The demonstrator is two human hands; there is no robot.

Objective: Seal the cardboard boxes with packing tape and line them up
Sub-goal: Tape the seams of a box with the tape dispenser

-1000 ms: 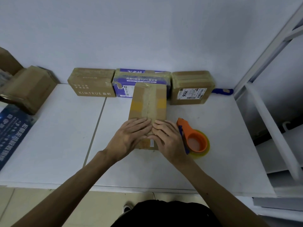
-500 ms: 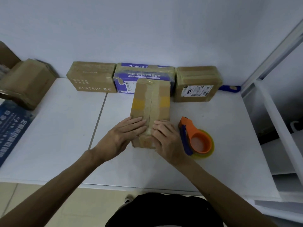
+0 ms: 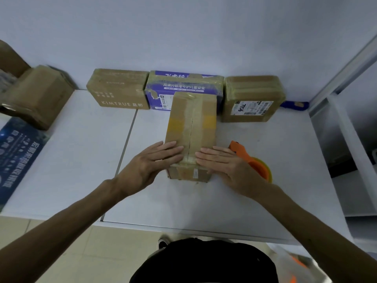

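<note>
Now, I think the tape on the long box (image 3: 192,123) should be rubbed firmly from the centre seam outward, so that no bubble is left. The left hand (image 3: 155,160) and the right hand (image 3: 226,163) lie flat on its near end, fingers straight, one on each side of the seam. The box lies on the surface (image 3: 265,197), just before the purple box (image 3: 183,84).

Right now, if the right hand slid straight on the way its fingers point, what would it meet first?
The right hand would likely meet the left hand, fingertip to fingertip, across the taped seam of the cardboard box.
</note>
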